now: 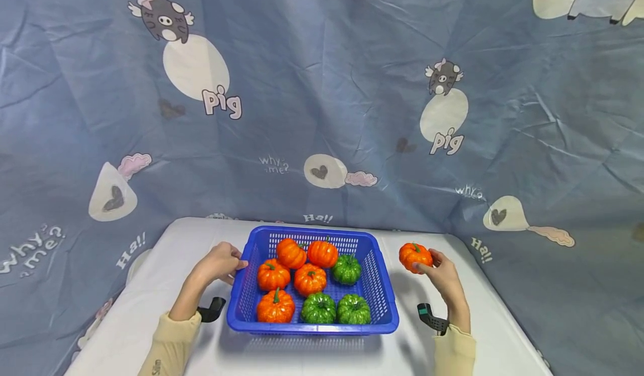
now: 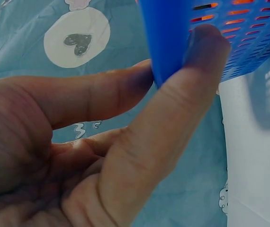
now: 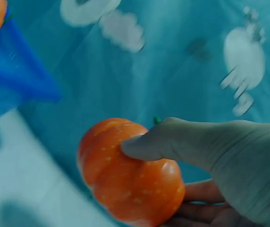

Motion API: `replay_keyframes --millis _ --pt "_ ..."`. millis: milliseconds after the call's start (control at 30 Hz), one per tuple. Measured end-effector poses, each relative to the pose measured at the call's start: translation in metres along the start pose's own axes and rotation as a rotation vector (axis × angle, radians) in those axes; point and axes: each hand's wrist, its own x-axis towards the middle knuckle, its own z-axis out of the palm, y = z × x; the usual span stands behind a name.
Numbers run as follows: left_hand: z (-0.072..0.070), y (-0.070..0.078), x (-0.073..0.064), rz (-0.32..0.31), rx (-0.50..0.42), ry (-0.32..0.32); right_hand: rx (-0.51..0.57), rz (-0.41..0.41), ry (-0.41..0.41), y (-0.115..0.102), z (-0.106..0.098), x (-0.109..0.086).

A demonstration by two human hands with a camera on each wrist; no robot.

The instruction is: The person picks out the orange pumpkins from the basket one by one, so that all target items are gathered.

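A blue plastic basket (image 1: 312, 328) with slotted walls holds several small orange pumpkins (image 1: 275, 307) and three green pumpkins (image 1: 354, 309). On its left side, my left hand (image 1: 219, 263) pinches the rim between thumb and fingers; the left wrist view shows the blue rim (image 2: 166, 42) between them. To the right of the basket, my right hand (image 1: 444, 275) grips another orange pumpkin (image 1: 415, 257) with a green stem, held above the table. In the right wrist view the thumb lies across this pumpkin (image 3: 130, 179), with fingers behind it.
The basket stands on a white-covered table (image 1: 201, 359). Behind it hangs a blue-grey cloth (image 1: 322, 113) printed with pigs and lettering. Each wrist carries a black strapped device, such as the one (image 1: 431, 319) on the right.
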Motion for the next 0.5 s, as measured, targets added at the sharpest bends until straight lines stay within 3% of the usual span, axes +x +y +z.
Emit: replay_keyframes --millis 167,400,500 --pt "0.0 0.0 0.001 0.001 0.005 0.002 0.046 0.009 0.035 0.027 0.011 0.016" --pt "0.0 -0.001 0.001 -0.003 0.002 0.007 0.059 -0.064 0.097 0.054 0.023 0.023" --pt "0.001 -0.001 0.001 -0.007 0.008 0.008 0.054 -0.033 0.09 0.06 0.027 0.025"
